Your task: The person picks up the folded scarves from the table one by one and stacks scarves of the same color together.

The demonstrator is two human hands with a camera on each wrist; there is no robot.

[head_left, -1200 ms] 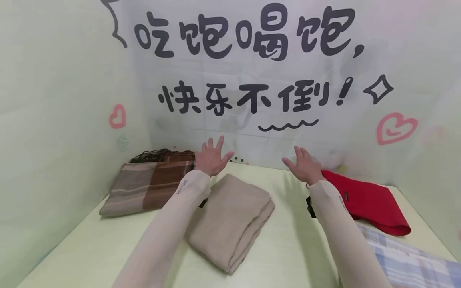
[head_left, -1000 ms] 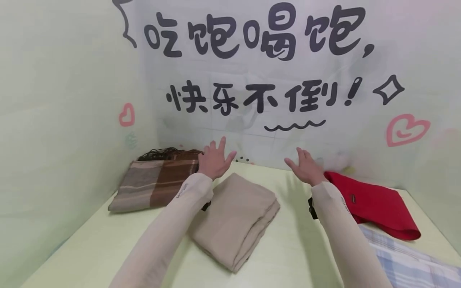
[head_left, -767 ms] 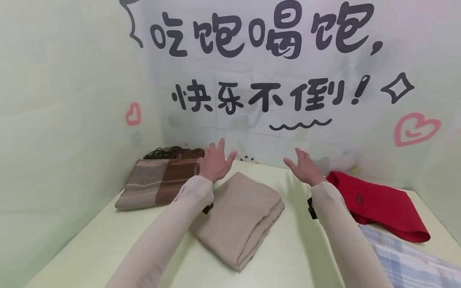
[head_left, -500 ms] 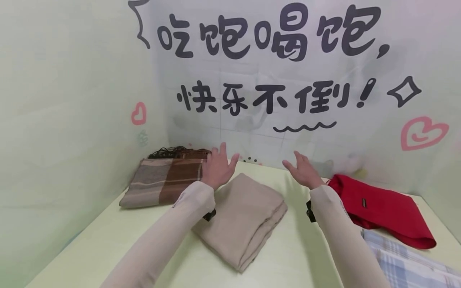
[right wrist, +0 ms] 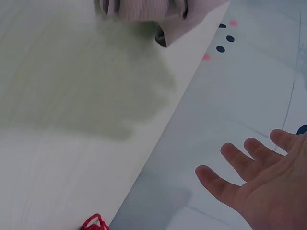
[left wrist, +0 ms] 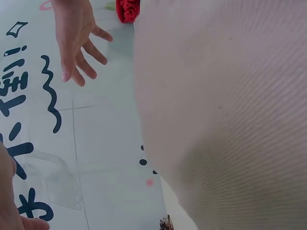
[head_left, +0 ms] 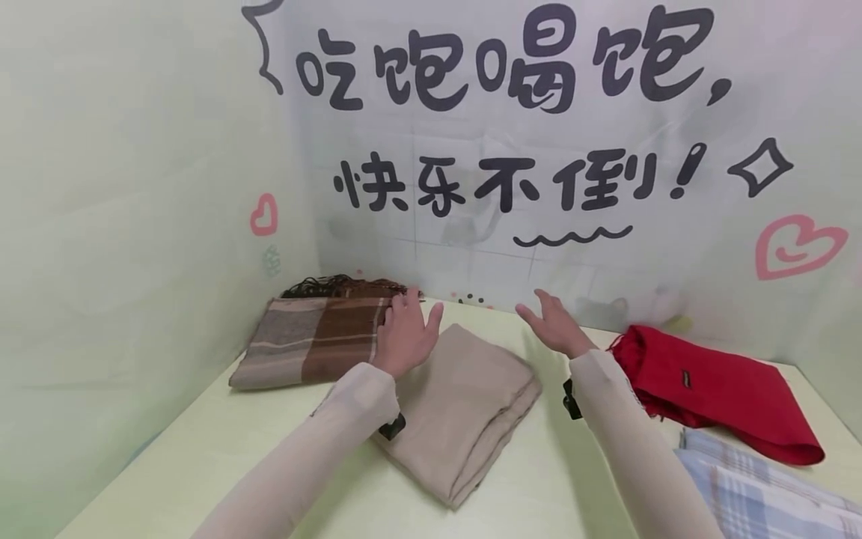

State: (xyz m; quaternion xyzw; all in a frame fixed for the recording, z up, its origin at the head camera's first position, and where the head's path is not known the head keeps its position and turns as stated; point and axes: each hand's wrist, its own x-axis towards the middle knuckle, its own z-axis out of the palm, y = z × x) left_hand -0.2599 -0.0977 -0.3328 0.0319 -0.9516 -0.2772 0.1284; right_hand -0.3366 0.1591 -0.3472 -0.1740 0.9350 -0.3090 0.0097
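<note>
A folded beige cloth (head_left: 465, 404) lies at the middle of the table; in the left wrist view beige fabric (left wrist: 216, 96) fills the right side. Over the cloth's far left corner hovers my left hand (head_left: 409, 337), fingers extended and thumb spread, holding nothing. My right hand (head_left: 555, 326) hangs above the table right of the cloth, its fingers loosely spread in the right wrist view, with nothing in them. Left of my left hand lies a folded brown and grey plaid scarf (head_left: 310, 344) with dark fringe. A folded red scarf (head_left: 727, 389) lies to the right.
A blue and white plaid cloth (head_left: 761, 486) lies at the front right, partly cut off by the frame. The pale yellow table (head_left: 182, 464) meets a printed back wall (head_left: 465, 266) with dark lettering. Side walls stand at left and right.
The view has swung left, so the scarves and wall appear farther right. Both hands have lowered slightly and drawn back from the wall. The cloths keep their places on the table.
</note>
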